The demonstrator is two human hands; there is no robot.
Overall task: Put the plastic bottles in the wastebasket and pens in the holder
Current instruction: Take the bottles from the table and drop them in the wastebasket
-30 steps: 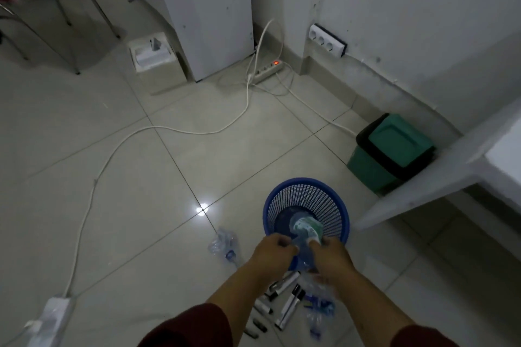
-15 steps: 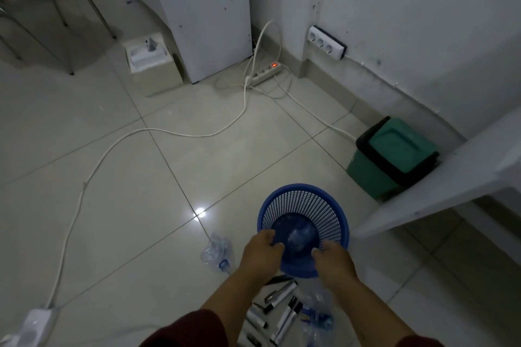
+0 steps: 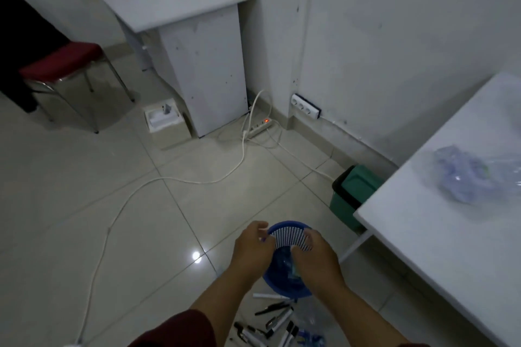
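My left hand (image 3: 251, 248) and right hand (image 3: 317, 258) grip opposite sides of the blue wastebasket (image 3: 290, 236), fingers (image 3: 260, 229) curled over its rim. A crushed plastic bottle (image 3: 287, 262) lies between my fingers inside, blurred. Below my wrists, the pens (image 3: 275, 318) on the floor are partly cut off. More crumpled plastic (image 3: 468, 177) lies on the desk (image 3: 439, 234). A second ago I held that bottle over the basket.
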